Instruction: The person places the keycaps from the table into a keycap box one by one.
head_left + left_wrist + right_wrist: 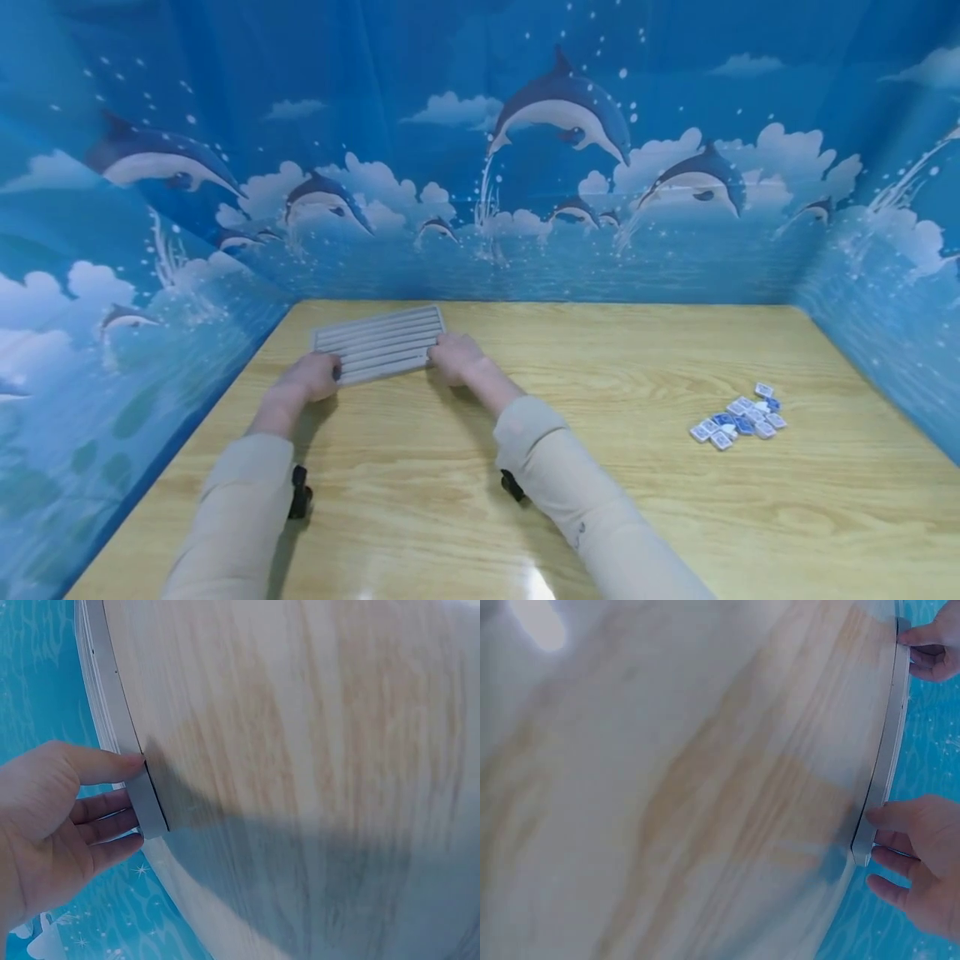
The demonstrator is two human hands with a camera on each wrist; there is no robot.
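A flat grey rectangular tray with several long parallel ridges [381,343] is at the far left of the table, slightly askew. At its left end my left hand [318,375] grips the near corner; in the left wrist view the thumb [112,765] presses its edge and the fingers curl at its end. My right hand [454,358] holds the opposite end. In the right wrist view, the thumb [889,817] lies on the tray's edge [885,750], with the fingers around the corner. Whether the tray's underside touches the table cannot be seen.
A loose pile of small white and blue tiles [738,417] lies on the right of the wooden table [600,358], some overlapping. A blue dolphin-printed curtain [480,250] encloses the table's back and sides. Black wrist devices [300,493] sit under both sleeves.
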